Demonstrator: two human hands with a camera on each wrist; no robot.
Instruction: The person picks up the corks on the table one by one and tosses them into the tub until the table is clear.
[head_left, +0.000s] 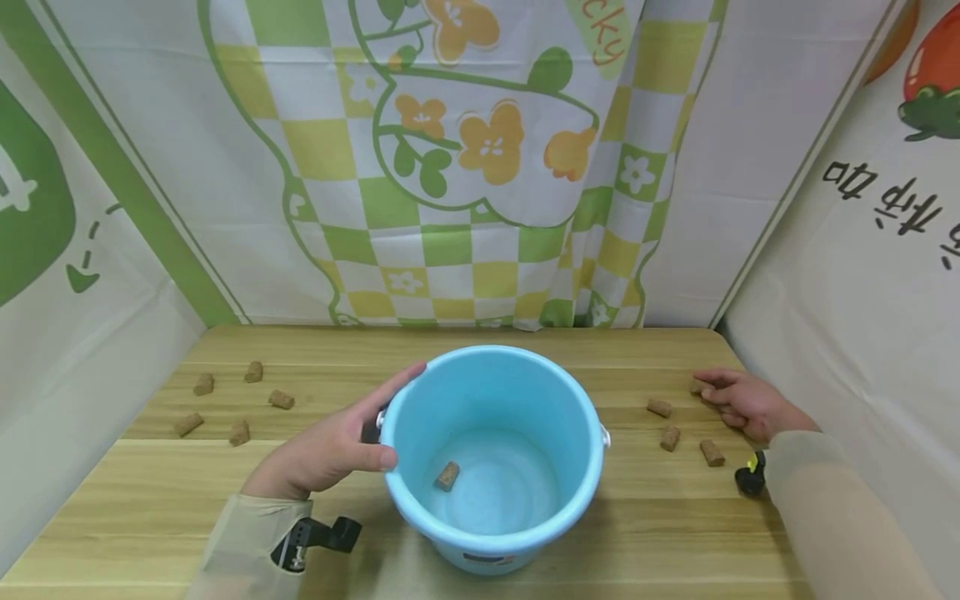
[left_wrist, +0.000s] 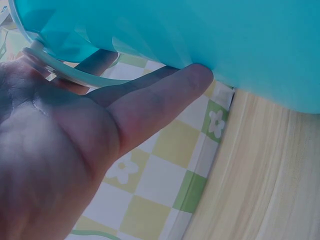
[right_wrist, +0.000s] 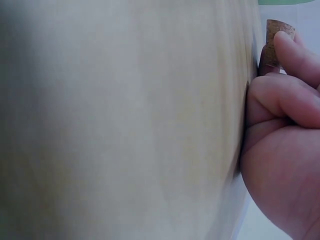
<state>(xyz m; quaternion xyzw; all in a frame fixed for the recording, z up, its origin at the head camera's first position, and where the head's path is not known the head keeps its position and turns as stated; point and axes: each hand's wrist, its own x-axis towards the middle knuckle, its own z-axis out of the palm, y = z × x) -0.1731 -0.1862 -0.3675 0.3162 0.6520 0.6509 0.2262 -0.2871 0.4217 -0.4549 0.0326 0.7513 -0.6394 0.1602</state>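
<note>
A light-blue bucket (head_left: 491, 542) stands upright on the table, with one cork (head_left: 447, 476) lying on its floor. My left hand (head_left: 330, 446) rests against the bucket's left side, its thumb at the rim and its straight fingers (left_wrist: 165, 102) touching the outer wall. The white bucket handle (left_wrist: 75, 75) crosses beside that hand. Far to the right, my right hand (head_left: 753, 406) pinches a cork (right_wrist: 272, 42) between thumb and finger, low over the tabletop. Nearest to it lie three loose corks, one of them a cork (head_left: 712, 452) just in front.
Several corks (head_left: 239, 433) lie scattered on the table's left side. The wooden table (head_left: 150, 508) ends at a patterned cloth curtain (head_left: 420, 250) at the back. White printed cloth walls (head_left: 847, 275) close in both sides.
</note>
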